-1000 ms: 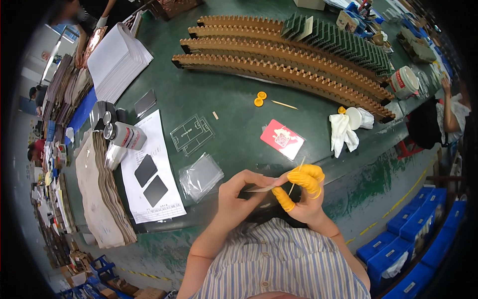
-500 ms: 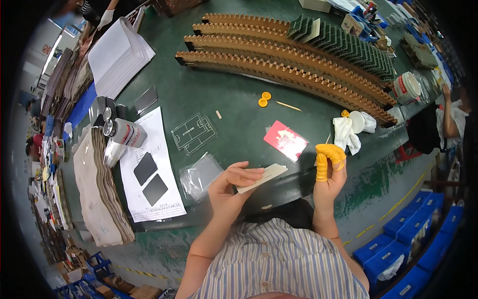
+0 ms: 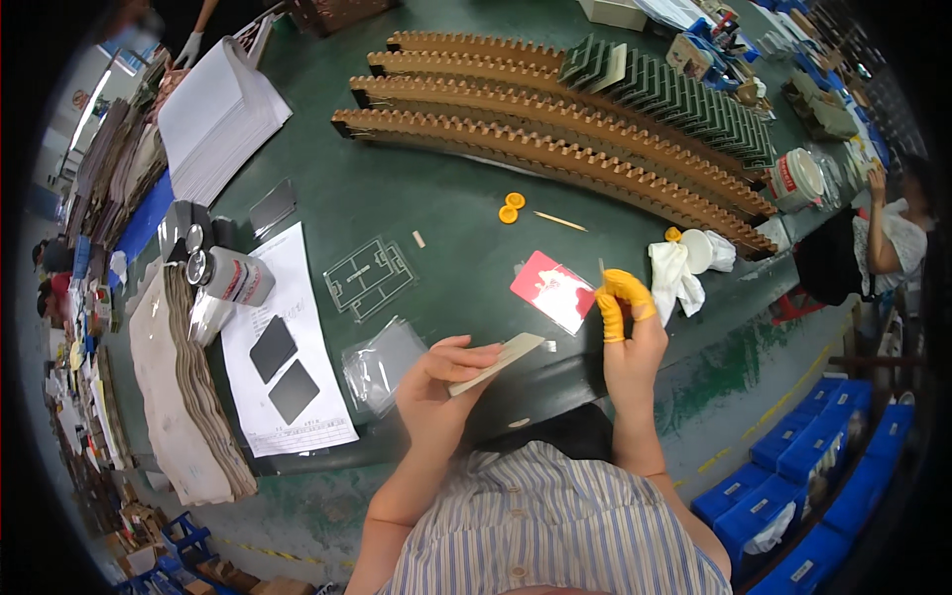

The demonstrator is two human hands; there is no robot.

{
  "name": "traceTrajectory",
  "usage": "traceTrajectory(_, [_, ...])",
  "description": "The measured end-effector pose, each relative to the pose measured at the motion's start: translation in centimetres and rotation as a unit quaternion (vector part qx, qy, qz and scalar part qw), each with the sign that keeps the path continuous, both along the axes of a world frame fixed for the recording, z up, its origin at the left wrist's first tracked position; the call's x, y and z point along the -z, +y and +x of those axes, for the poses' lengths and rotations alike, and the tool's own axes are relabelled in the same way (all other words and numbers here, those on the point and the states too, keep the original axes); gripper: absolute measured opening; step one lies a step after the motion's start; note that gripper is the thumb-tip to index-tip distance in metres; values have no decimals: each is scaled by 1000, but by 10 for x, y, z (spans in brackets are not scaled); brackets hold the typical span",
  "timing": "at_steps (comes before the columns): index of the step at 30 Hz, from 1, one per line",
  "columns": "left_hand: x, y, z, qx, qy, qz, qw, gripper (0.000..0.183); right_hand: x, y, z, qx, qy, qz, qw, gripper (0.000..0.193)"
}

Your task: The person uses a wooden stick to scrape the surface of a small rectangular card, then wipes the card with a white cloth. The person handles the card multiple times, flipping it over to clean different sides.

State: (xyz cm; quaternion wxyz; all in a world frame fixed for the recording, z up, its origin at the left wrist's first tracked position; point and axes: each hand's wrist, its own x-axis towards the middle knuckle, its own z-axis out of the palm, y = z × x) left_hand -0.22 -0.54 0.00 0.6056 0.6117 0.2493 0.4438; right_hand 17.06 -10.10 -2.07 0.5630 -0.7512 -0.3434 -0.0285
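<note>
My left hand (image 3: 428, 389) is closed round a thin, flat, cream-coloured board (image 3: 499, 364), held tilted above the table's near edge. The fingers lie over its left part, and the right end sticks out free. To the right, my right hand (image 3: 633, 342) wears yellow finger cots (image 3: 632, 288) on its thumb and fingers. It pinches a thin stick (image 3: 601, 270) whose tip points up and away from me; its kind is too small to tell. A red and white card (image 3: 550, 288) lies on the table just left of those fingertips.
Brown slotted racks (image 3: 555, 139) stretch across the back, dark green panels (image 3: 684, 104) upright at their right end. White cloth gloves (image 3: 672, 278), rolled yellow cots (image 3: 511, 208), a wooden toothpick (image 3: 560, 220), a clear outlined sheet (image 3: 342, 288), plastic sleeves (image 3: 377, 372) and a grey jar (image 3: 243, 278) lie around.
My right hand has moved a little left, toward the red and white card, bringing the stick with it. The left hand keeps its hold on the board. The whole view has shifted slightly.
</note>
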Motion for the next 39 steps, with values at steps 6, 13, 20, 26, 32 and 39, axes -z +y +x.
traceTrajectory(6, [4,0,-3,-35,1,-5,999,26,-9,5,9,-14,-79,-70,994,20])
traceTrajectory(13, [5,1,-4,-50,6,9,999,26,-6,13,7,-24,-106,-105,988,17])
traceTrajectory(20, [8,1,-5,-47,8,5,999,26,-3,19,8,-43,-138,-120,982,17])
traceTrajectory(26, [8,1,-5,-45,3,12,999,25,-3,18,8,-42,-152,-127,979,17])
traceTrajectory(32, [10,1,-5,-53,8,32,998,24,-3,17,5,-29,-120,-83,989,18])
traceTrajectory(39, [14,2,-8,-41,4,28,999,24,-14,2,-32,-87,-95,89,988,23])
